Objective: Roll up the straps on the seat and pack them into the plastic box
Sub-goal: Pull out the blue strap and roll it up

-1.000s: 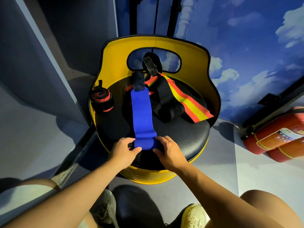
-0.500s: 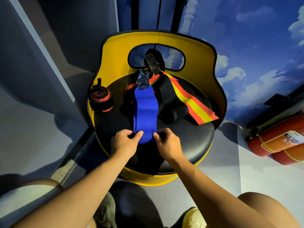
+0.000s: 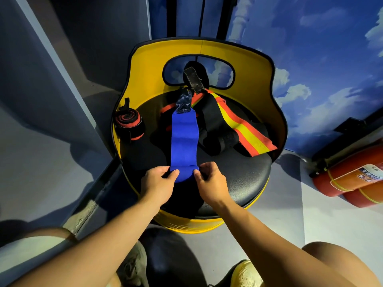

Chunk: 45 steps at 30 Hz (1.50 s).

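Observation:
A blue strap point(image 3: 184, 139) lies lengthwise on the black cushion of a yellow barrel seat point(image 3: 244, 172), its dark tab end at the back. My left hand point(image 3: 159, 183) and right hand point(image 3: 209, 181) pinch the two sides of its rolled near end. A rolled black-and-red strap point(image 3: 129, 126) stands at the seat's left rim. Behind the blue one lies a heap of black straps point(image 3: 215, 129) and a yellow-and-red striped strap point(image 3: 248, 133). No plastic box is in view.
Two red fire extinguishers point(image 3: 352, 179) lie on the floor at the right. A grey wall panel stands close on the left, a sky-painted wall behind the seat. My knees and shoes are at the bottom edge.
The roll at the blue strap's near end has moved a little up the strap under both hands, and the strap's free length now bulges in waves.

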Motion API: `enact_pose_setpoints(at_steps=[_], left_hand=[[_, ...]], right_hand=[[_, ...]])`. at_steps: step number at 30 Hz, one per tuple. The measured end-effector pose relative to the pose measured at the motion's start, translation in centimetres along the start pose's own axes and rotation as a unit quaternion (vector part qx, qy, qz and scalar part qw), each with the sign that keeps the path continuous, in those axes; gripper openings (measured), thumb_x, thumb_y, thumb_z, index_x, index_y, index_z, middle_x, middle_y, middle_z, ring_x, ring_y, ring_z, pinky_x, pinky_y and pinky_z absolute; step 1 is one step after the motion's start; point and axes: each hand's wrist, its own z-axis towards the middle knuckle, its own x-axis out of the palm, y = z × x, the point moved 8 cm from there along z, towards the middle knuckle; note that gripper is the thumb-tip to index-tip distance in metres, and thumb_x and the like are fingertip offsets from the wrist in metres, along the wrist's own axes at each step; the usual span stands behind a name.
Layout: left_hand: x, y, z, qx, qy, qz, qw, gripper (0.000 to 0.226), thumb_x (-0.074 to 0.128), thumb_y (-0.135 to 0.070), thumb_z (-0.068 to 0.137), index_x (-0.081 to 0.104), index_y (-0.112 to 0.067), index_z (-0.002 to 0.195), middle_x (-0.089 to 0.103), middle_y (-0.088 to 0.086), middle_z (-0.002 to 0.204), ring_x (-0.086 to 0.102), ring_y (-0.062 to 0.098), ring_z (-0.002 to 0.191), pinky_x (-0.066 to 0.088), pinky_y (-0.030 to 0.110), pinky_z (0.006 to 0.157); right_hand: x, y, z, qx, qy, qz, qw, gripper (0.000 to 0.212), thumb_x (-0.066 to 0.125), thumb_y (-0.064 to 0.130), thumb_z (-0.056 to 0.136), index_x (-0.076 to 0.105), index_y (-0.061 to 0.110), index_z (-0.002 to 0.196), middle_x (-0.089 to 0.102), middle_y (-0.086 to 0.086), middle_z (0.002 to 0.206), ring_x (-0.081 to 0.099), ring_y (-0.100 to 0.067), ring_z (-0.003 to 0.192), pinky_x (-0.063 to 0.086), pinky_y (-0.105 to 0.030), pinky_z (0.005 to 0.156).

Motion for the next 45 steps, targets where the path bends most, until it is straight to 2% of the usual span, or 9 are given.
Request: enact_pose_setpoints(at_steps=[4, 10, 16, 24, 28, 33, 37, 41, 45], left_hand=[[0.2, -0.3, -0.1, 0.014, 0.007, 0.046, 0.999, 0.04, 0.06, -0.028, 0.1, 0.059, -0.014, 0.137, 0.058, 0.005, 0.14, 0.054, 0.025, 0.129, 0.046, 0.034, 0.1], [-0.3, -1.0, 0.5, 0.027, -0.033, 0.028, 0.999, 0.039, 0.064, -0.032, 0.097, 0.065, -0.013, 0.131, 0.064, 0.005, 0.132, 0.059, 0.023, 0.122, 0.044, 0.027, 0.087], [0.3, -0.8, 1.2, 0.026, -0.017, 0.023, 0.999, 0.038, 0.06, -0.034, 0.099, 0.064, -0.016, 0.133, 0.064, 0.003, 0.134, 0.059, 0.022, 0.123, 0.047, 0.03, 0.094], [0.4, 0.0, -0.5, 0.052, 0.041, 0.069, 0.995, 0.034, 0.065, -0.018, 0.096, 0.066, -0.021, 0.13, 0.067, -0.004, 0.127, 0.061, 0.017, 0.117, 0.047, 0.025, 0.087], [-0.1, -0.1, -1.6, 0.063, 0.048, 0.107, 0.991, 0.028, 0.066, -0.023, 0.094, 0.07, -0.018, 0.121, 0.07, -0.002, 0.12, 0.064, 0.02, 0.11, 0.049, 0.028, 0.085], [0.1, -0.1, -0.4, 0.046, 0.062, 0.134, 0.988, 0.032, 0.061, -0.036, 0.095, 0.069, -0.013, 0.115, 0.07, 0.005, 0.115, 0.064, 0.025, 0.103, 0.051, 0.033, 0.077], [0.3, -0.3, 0.7, 0.018, 0.051, 0.106, 0.993, 0.031, 0.059, -0.039, 0.097, 0.066, -0.015, 0.114, 0.066, 0.002, 0.106, 0.059, 0.014, 0.085, 0.045, 0.026, 0.066], [0.3, -1.1, 1.6, 0.011, 0.017, 0.022, 1.0, 0.03, 0.063, -0.032, 0.096, 0.056, -0.025, 0.124, 0.054, -0.004, 0.116, 0.051, 0.015, 0.098, 0.042, 0.026, 0.073], [0.6, -1.2, 2.6, 0.029, 0.011, -0.013, 0.999, 0.015, 0.065, -0.029, 0.095, 0.063, -0.027, 0.11, 0.059, -0.005, 0.116, 0.055, 0.015, 0.103, 0.044, 0.027, 0.078]], right_hand=[[-0.6, 0.7, -0.2, -0.032, -0.04, -0.015, 0.999, 0.021, 0.067, 0.029, 0.095, 0.063, 0.015, 0.111, 0.067, 0.007, 0.1, 0.06, -0.006, 0.089, 0.046, -0.015, 0.077], [-0.7, 1.5, 0.2, -0.064, -0.073, -0.055, 0.994, 0.018, 0.059, 0.037, 0.099, 0.068, 0.022, 0.099, 0.071, 0.005, 0.086, 0.065, -0.016, 0.08, 0.05, -0.032, 0.07], [1.0, 0.9, 0.1, -0.028, 0.01, -0.007, 1.0, 0.044, 0.056, 0.013, 0.098, 0.052, 0.02, 0.141, 0.066, 0.002, 0.127, 0.061, -0.014, 0.116, 0.045, -0.017, 0.094], [0.6, 0.2, -0.8, -0.02, 0.036, -0.02, 0.999, 0.051, 0.059, 0.002, 0.094, 0.051, 0.018, 0.142, 0.067, 0.002, 0.126, 0.063, -0.015, 0.115, 0.048, -0.016, 0.092], [-0.1, 0.2, -1.6, -0.043, 0.064, -0.075, 0.994, 0.048, 0.06, 0.009, 0.095, 0.051, 0.016, 0.142, 0.066, -0.001, 0.127, 0.062, -0.016, 0.114, 0.045, -0.015, 0.087], [-0.3, 0.2, -1.1, -0.059, 0.079, -0.115, 0.989, 0.043, 0.059, 0.026, 0.099, 0.053, 0.014, 0.14, 0.057, -0.005, 0.13, 0.058, -0.02, 0.117, 0.048, -0.029, 0.101], [-0.4, -0.4, 0.3, -0.019, 0.051, -0.07, 0.996, 0.037, 0.061, 0.034, 0.097, 0.06, 0.017, 0.13, 0.064, -0.002, 0.122, 0.061, -0.019, 0.113, 0.05, -0.034, 0.099], [-1.1, -0.1, 1.4, -0.029, -0.003, -0.06, 0.998, 0.023, 0.066, 0.039, 0.093, 0.058, 0.019, 0.102, 0.065, 0.006, 0.088, 0.061, -0.014, 0.081, 0.05, -0.03, 0.075], [-1.5, 0.0, 2.0, -0.061, -0.06, -0.073, 0.994, 0.033, 0.069, 0.045, 0.09, 0.054, 0.019, 0.077, 0.061, 0.004, 0.077, 0.056, -0.012, 0.072, 0.047, -0.032, 0.067]])
